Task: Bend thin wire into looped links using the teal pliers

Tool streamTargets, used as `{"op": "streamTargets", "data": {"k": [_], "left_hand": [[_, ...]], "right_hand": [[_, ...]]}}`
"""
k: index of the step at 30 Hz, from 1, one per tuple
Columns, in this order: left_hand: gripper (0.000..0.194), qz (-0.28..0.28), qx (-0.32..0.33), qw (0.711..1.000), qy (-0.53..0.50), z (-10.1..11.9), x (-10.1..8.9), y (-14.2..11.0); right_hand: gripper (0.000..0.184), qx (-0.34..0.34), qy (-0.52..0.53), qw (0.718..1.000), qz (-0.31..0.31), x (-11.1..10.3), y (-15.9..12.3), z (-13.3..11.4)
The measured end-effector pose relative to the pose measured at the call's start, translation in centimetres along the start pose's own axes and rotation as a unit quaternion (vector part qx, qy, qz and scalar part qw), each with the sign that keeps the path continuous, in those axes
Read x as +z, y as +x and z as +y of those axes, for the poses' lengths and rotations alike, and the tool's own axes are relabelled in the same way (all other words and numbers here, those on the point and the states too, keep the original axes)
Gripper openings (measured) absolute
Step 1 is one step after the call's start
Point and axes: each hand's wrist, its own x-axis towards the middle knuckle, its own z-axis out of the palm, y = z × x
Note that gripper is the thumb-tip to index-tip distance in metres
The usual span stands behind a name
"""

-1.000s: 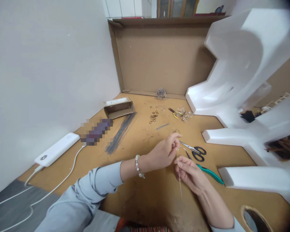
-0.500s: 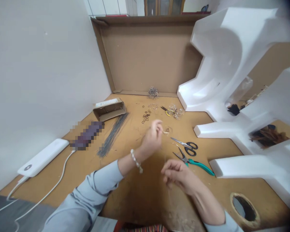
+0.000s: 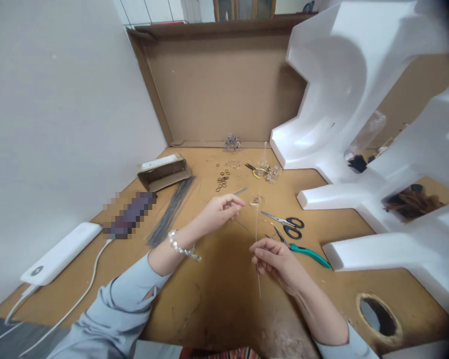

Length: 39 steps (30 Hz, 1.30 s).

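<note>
My right hand [image 3: 273, 257] pinches a thin upright wire [image 3: 257, 219] that runs from below my fingers up towards the back of the table. My left hand [image 3: 219, 212], with a bead bracelet on its wrist, is closed in a pinch near the table, holding a short thin pin [image 3: 242, 225] that slants down to the right. A small clear ring [image 3: 256, 200] lies just beyond both hands. Scissors [image 3: 286, 222] and teal-handled pliers [image 3: 303, 251] lie right of my right hand.
A bundle of dark wires [image 3: 171, 209], a small cardboard box [image 3: 162, 171], black rings [image 3: 222, 180], clear beads [image 3: 268, 171] and a metal tangle [image 3: 232, 142] lie further back. White foam blocks [image 3: 359, 114] fill the right. A power bank [image 3: 56, 253] sits left. A hole [image 3: 378, 315] is at near right.
My left hand moved away from the right hand to the table, then settled lower left, pinching a pin. My right hand kept its wire, now upright. The camera view shifted right.
</note>
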Motion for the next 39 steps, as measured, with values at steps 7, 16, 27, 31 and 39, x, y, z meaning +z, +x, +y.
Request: {"op": "streamTargets", "data": {"k": [7,16,27,31,39], "left_hand": [[0.025,-0.063,0.018,0.997,0.042,1.8,2.8,-1.5],[0.024,-0.071,0.029,0.996,0.034,0.7,2.8,-1.6],[0.027,-0.07,0.008,0.996,-0.057,0.6,2.3,-0.8],[0.039,-0.03,-0.035,0.996,0.07,-1.5,0.4,2.6],[0.013,-0.001,-0.091,0.932,0.351,-6.2,-2.5,10.1]], "right_hand": [[0.025,-0.034,-0.136,0.989,0.051,0.5,0.2,0.0],[0.018,-0.088,-0.265,0.957,0.079,0.4,0.3,0.9],[0.023,-0.015,-0.219,0.975,0.033,0.2,0.3,0.0],[0.029,-0.031,-0.181,0.98,0.083,-0.1,0.6,0.0],[0.038,-0.087,-0.138,0.977,0.14,-1.0,1.0,-0.1]]}}
